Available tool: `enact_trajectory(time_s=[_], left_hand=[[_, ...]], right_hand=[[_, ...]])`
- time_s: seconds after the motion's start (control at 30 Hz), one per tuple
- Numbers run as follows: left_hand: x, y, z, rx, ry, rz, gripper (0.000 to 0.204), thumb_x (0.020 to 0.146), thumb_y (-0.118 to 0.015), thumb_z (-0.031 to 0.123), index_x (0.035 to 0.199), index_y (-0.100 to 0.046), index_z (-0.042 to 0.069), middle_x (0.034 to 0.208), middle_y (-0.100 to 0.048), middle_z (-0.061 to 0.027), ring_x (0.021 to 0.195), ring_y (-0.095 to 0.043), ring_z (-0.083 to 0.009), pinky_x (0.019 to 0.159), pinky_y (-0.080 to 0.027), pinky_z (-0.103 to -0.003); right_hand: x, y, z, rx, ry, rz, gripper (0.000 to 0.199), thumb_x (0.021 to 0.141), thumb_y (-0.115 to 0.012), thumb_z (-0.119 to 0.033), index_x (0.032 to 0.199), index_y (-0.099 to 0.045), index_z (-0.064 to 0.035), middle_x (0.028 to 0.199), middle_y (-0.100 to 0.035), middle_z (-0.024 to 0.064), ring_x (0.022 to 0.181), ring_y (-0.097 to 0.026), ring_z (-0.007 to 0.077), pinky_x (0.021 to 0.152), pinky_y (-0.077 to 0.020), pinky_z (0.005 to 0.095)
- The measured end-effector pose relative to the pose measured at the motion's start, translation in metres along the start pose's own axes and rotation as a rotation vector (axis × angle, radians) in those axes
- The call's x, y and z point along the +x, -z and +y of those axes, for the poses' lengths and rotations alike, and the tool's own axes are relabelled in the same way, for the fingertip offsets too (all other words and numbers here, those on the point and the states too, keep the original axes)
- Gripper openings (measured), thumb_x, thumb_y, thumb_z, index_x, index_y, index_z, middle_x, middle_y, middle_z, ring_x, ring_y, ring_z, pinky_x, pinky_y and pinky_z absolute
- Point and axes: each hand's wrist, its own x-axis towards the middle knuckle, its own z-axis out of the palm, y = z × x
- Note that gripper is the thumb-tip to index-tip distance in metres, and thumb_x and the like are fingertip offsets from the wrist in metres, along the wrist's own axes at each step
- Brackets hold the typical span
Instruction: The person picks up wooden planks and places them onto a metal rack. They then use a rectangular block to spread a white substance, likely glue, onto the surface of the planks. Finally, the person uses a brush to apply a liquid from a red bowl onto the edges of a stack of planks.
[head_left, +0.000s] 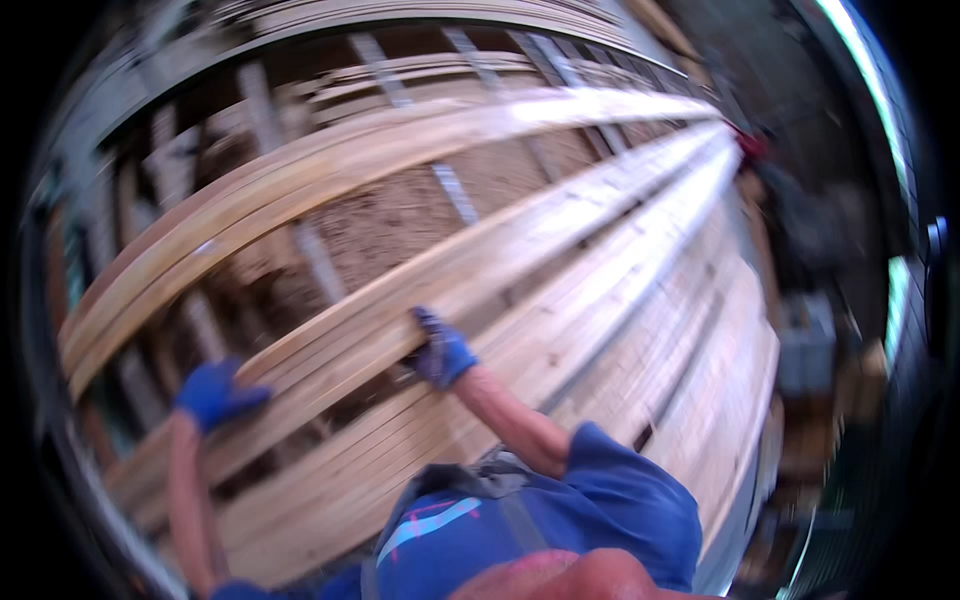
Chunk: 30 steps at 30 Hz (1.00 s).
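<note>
Long pale wooden boards [345,345] lie side by side in a row in front of me, running from lower left to upper right. At their far edge is my left hand [215,393] in a blue glove, its thumb laid over the top and its other fingers mostly hidden. Against the near edge of the same boards rests my right hand [440,352], in a blue glove with a dark palm. Its fingers reach onto the top and partly out of sight at the edge. Motion blurs both hands.
Another row of boards [290,205] lies farther off across metal crossbars [455,193], with brown sawdust-like litter [390,225] underneath. Nearer me are more rows of boards [560,340]. Grey bins [805,345] stand at the right. A person in red [748,148] is at the boards' far end.
</note>
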Motion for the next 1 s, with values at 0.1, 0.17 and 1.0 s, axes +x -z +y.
enact_trajectory(time_s=[0.1,0.17,1.0], left_hand=[[0.100,0.032,0.042,-0.134,-0.267,-0.096,0.047,0.080,-0.063,0.049,0.086,-0.068,0.002,0.084,-0.064,-0.0254,0.085,-0.064,-0.0371,0.072,-0.050,-0.042],[0.121,0.021,0.066,-0.048,-0.290,0.026,0.046,0.079,-0.065,0.046,0.083,-0.066,0.000,0.082,-0.063,-0.0263,0.083,-0.062,-0.0419,0.072,-0.048,-0.045],[0.169,0.001,0.087,-0.101,-0.283,-0.251,0.049,0.081,-0.064,0.046,0.099,-0.066,0.001,0.092,-0.067,-0.0233,0.082,-0.065,-0.0336,0.077,-0.050,-0.041]], right_hand=[[0.008,0.025,-0.046,0.063,0.246,-0.082,0.048,0.085,-0.070,-0.025,0.125,-0.049,-0.0084,0.117,-0.059,0.0110,0.109,-0.057,0.0290,0.090,-0.0497,0.0524],[-0.016,0.038,-0.062,0.083,0.275,0.012,0.048,0.085,-0.070,-0.026,0.124,-0.050,-0.0079,0.117,-0.059,0.0101,0.108,-0.058,0.0287,0.089,-0.0498,0.0526],[-0.040,0.058,-0.088,-0.110,0.453,0.041,0.026,0.089,-0.064,-0.020,0.107,-0.066,-0.0012,0.103,-0.068,0.0062,0.091,-0.062,0.0172,0.083,-0.0512,0.0323]])
